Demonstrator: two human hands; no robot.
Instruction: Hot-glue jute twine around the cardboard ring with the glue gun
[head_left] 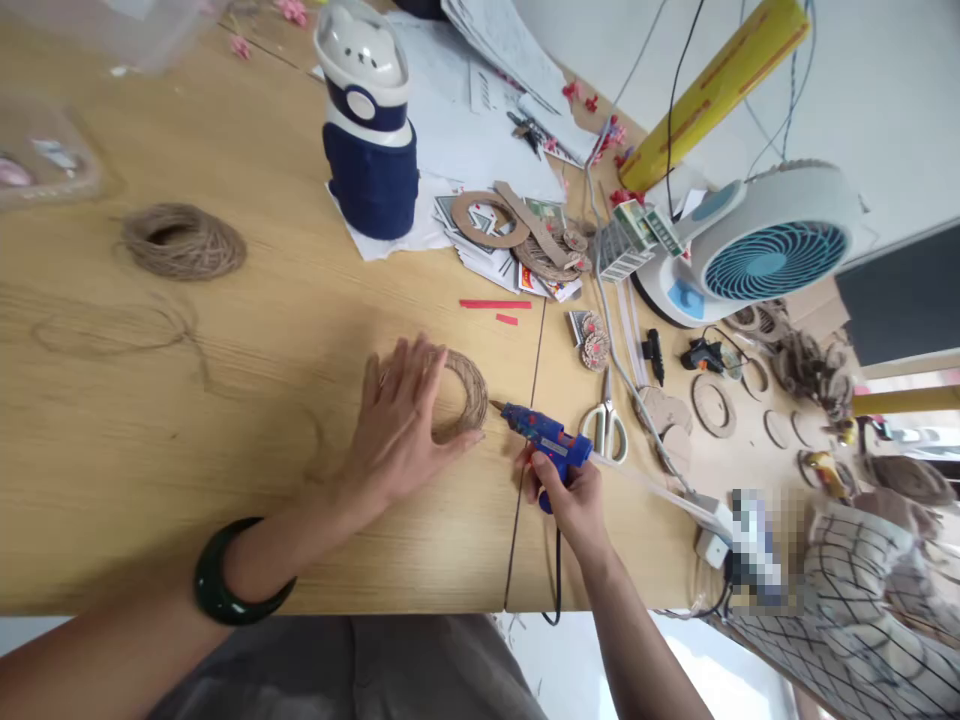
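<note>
My right hand [562, 490] is wrapped round the handle of a blue hot glue gun [551, 440], a glue stick poking out of its back. The gun's nozzle is close to the right edge of a ring wound with brown twine [474, 392], which lies flat on the table. Over the left part of this ring rests my left hand [405, 410], fingers stretched out and thumb along the ring's lower edge. A dark bangle [217, 575] circles my left wrist. Whether the nozzle touches the ring I cannot tell.
A twine coil [184, 240] lies at left, near a navy-sleeved cup [371, 180]. White-handled scissors [604, 430], red strips [495, 304] and a fan [772, 250] are to the right. A cable [619, 350] crosses the table. A person in a checked garment [862, 580] sits at far right.
</note>
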